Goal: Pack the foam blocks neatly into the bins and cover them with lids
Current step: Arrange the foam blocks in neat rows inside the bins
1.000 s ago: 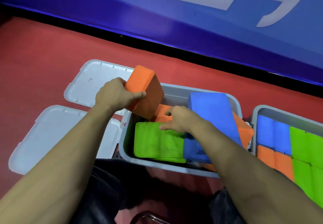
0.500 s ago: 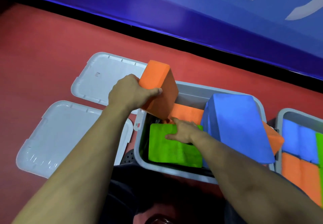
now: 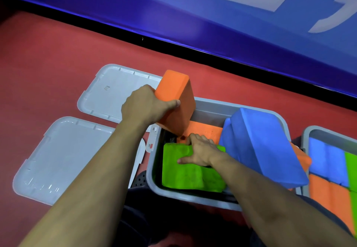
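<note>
While left hand (image 3: 144, 105) grips orange block (image 3: 174, 100)

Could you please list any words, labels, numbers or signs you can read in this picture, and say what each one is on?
No text can be read.
Blue wall: large pale shapes, cropped by the frame, may be parts of letters; unreadable.
Far lid: a small moulded mark, too small to read.
Blocks and bins: no markings visible.
</note>
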A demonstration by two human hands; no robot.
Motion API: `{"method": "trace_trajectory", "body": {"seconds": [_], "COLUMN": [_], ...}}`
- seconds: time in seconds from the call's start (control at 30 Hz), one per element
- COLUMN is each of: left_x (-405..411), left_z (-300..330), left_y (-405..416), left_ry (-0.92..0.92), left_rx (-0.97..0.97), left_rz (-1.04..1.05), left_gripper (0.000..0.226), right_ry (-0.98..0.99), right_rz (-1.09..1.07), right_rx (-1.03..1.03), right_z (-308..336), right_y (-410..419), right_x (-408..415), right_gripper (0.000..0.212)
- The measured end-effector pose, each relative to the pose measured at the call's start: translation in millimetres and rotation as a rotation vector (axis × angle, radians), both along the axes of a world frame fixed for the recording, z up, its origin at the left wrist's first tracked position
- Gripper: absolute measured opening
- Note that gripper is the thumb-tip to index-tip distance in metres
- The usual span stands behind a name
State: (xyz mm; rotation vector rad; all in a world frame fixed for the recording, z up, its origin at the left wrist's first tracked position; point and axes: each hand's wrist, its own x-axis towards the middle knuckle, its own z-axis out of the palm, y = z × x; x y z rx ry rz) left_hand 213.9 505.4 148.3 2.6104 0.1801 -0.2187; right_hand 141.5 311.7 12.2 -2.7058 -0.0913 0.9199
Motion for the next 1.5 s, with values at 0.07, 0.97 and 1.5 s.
{"method": "trace_trajectory", "body": {"seconds": [0.07, 0.97, 1.5], "left_x": [-1, 2, 2], "left_z": [2, 0, 5], "left_y": [0, 13, 4], "left_ry": [-0.003, 0.063, 0.076], "left_rx": [0.011, -0.052, -0.036], "left_rz": [0.006, 0.095, 0.229], "left_gripper": [0.068, 0.075, 0.076], "right_ry": [-0.010, -0.136, -0.148], "right_rz": [0.030, -0.177, -0.919], "right_rx": [-0.024, 0.487, 0.684], "right_z": [3, 66, 106], "right_y": [1, -71, -98], "right_x": [1, -7, -9], "right_gripper": [0.102, 0.102, 0.041]}}
